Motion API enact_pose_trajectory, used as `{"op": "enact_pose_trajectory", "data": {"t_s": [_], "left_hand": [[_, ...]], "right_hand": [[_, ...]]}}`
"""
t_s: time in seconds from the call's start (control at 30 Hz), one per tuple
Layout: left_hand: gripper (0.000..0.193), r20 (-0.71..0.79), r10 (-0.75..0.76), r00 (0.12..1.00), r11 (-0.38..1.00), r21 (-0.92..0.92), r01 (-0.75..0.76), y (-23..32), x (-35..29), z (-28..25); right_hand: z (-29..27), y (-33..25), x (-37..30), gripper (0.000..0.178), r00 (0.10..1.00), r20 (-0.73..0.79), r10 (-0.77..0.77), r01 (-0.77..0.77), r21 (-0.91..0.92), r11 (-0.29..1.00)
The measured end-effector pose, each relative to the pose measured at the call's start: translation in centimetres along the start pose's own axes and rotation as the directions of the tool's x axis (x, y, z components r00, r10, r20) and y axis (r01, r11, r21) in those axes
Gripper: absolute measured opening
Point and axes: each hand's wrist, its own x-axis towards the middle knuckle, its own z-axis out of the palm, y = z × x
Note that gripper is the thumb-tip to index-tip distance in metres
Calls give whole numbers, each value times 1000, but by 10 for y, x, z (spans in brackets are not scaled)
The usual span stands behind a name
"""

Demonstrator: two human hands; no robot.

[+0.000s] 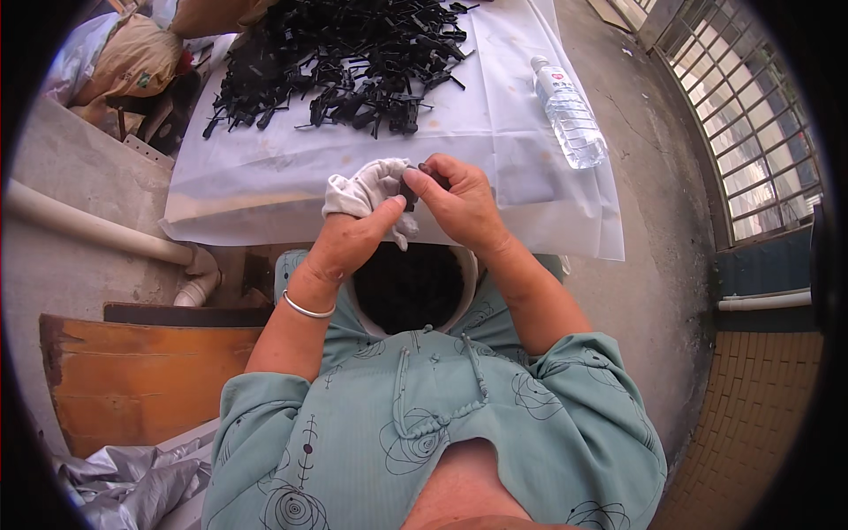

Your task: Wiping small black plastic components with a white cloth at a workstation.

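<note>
Both of my hands meet just past the near edge of a table covered in white plastic sheeting [291, 168]. My left hand [353, 243] is closed on a small black part [410, 191], with a bunched white cloth [358, 191] around its fingers. From the other side my right hand [465, 201] pinches the same part between thumb and fingers. The part's exact shape is mostly hidden by the fingers. Below the hands, between my knees, stands a whitish bucket [471, 269] with a dark mass inside. Farther back on the sheeting lies a big heap of small black parts [353, 66].
A clear water bottle [570, 115] lies at the table's right side. Brown sacks [132, 57] sit at the far left. A pale pipe [97, 225] and an orange-brown board [150, 375] are on the left. A barred window [751, 115] is at right.
</note>
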Motion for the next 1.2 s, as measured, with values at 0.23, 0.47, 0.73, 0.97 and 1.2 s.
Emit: {"op": "enact_pose_trajectory", "data": {"t_s": [0.23, 0.47, 0.73, 0.97, 1.2], "left_hand": [[28, -59, 81, 995, 978, 195, -68, 3, -7, 1], [28, -3, 499, 867, 586, 737, -335, -12, -6, 3], [28, -37, 493, 869, 485, 841, -240, -33, -8, -3], [28, -183, 56, 982, 985, 172, -24, -14, -4, -12], [30, -171, 26, 985, 995, 98, -9, -6, -6, -9]], "right_hand": [[-2, 2, -8, 25, 990, 111, -89, 98, -74, 992], [16, 13, -11, 26, 995, 94, -40, 49, -88, 995], [37, 30, -9, 28, 999, -44, 6, -9, -63, 998], [3, 1, -7, 17, 995, 102, 10, 16, -251, 968], [-5, 16, -4, 13, 934, 155, -322, 352, -233, 907]]}}
